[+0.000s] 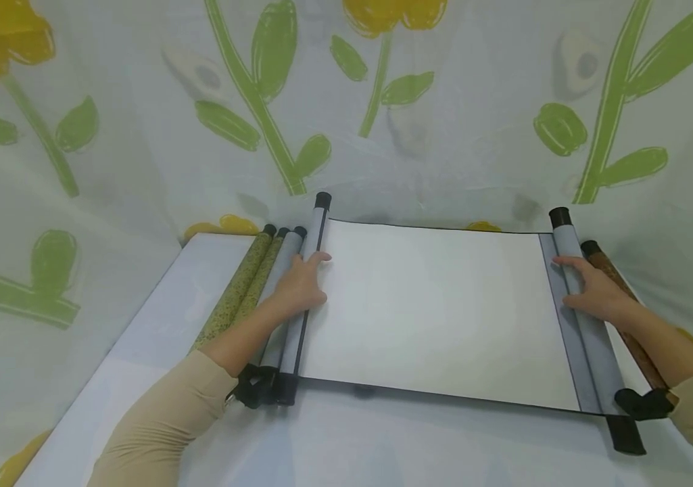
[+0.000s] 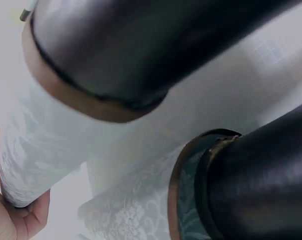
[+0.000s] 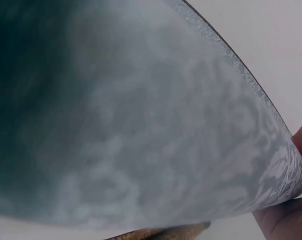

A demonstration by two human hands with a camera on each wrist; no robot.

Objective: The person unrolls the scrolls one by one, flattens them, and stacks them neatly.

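Note:
A hanging scroll with a blank white sheet (image 1: 437, 304) lies partly unrolled between my hands. Its left roller (image 1: 295, 341) and its thicker right roll (image 1: 594, 358) are covered in pale grey patterned cloth and have black end knobs. My left hand (image 1: 300, 285) grips the left roller, thumb and finger reaching over onto the sheet's edge. In the left wrist view, fingers (image 2: 35, 217) curl round the grey roll (image 2: 45, 140). My right hand (image 1: 598, 289) holds the right roll from its outer side. The right wrist view shows that hand (image 3: 291, 220) at the roll's far part (image 3: 261, 150).
Left of the scroll lie a grey rolled scroll (image 1: 285, 264) and two speckled yellow-green rolled scrolls (image 1: 230, 301). A brown rolled scroll (image 1: 641, 352) is under my right forearm. All are on a white table (image 1: 383, 446), before a flower-printed curtain (image 1: 474, 155).

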